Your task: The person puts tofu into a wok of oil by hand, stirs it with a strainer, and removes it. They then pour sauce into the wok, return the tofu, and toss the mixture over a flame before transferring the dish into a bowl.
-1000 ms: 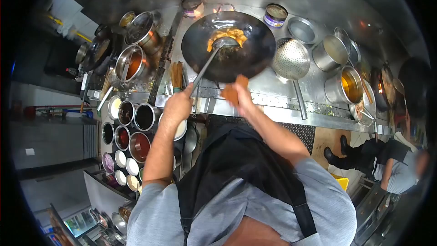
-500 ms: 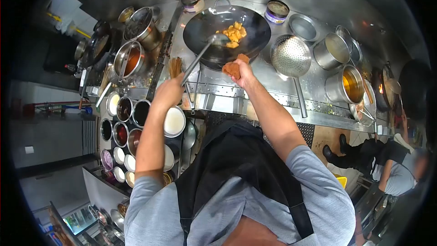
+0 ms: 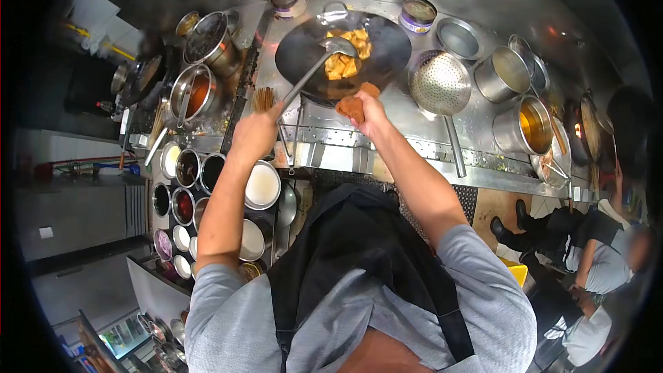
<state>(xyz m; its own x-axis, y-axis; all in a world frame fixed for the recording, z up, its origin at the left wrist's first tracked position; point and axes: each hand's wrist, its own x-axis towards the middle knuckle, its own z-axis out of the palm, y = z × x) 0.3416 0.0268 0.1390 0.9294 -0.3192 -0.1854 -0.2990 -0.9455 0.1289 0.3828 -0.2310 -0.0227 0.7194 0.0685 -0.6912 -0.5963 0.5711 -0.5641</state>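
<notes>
Left hand [image 3: 254, 132] is clamped on the near end of the ladle [image 3: 312, 73]; its long axis runs up and to the right, bowl pointing away into the wok [image 3: 387, 62]. Right hand [image 3: 369, 112] grips an orange cloth [image 3: 352, 106] at the wok's near rim. Yellow food pieces [image 3: 345, 55] lie beside the ladle bowl. A strainer [image 3: 440, 83] rests on the worktop [image 3: 476, 131], right of the wok.

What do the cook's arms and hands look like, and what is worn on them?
Both arms are bare from the upper arm down, in short grey sleeves that end above the elbow. The left hand and right hand are bare too: no gloves, and no watch, band or ring that I can make out. A black apron with broad straps over the shoulders covers the grey shirt.
</notes>
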